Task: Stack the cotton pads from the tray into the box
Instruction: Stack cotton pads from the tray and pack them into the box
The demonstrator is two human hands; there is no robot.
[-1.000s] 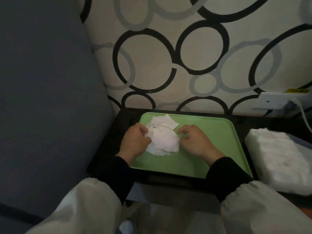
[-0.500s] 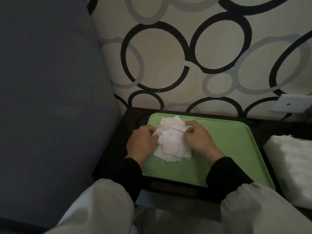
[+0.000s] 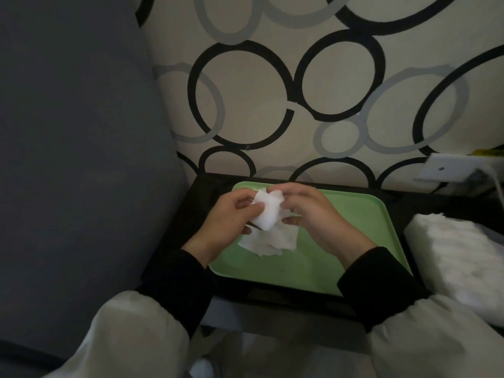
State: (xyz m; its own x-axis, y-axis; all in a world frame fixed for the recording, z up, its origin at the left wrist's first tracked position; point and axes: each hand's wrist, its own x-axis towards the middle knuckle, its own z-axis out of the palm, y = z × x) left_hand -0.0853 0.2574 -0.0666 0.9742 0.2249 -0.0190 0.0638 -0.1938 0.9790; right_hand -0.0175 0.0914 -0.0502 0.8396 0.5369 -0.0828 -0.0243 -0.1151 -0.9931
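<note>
L hand (image 3: 229,215) and R hand (image 3: 317,214) were both up just above the green tray (image 3: 354,241), fingers curled. Together they pinched a small stack of cotton pads (image 3: 268,211). L thumb + fingertips gripped the stack's left side; R thumb + fingers gripped its right side and top. The stack sat btwn the two hands, tilted, off the tray surface.

Right under the hands, a few loose pads (image 3: 270,242) lay flat on the tray, overlapping, edges uneven. More green tray surface showed to the right of R hand and toward the wrists.

Well right of R hand, past the tray's edge, was a bulky white pile of pads (image 3: 458,257). It was prob. in the box, but the box walls were too dark to make out.

The tray rested on a black table (image 3: 185,222), visible left of L hand. Beyond the hands was a wall (image 3: 272,105) w/ black and grey ring pattern. A socket plate (image 3: 447,170) sat on it, up and right of R hand. Far left of L hand was a grey cushion (image 3: 68,132). Both wrists wore black cuffs (image 3: 379,282) under pale sleeves (image 3: 131,336).
</note>
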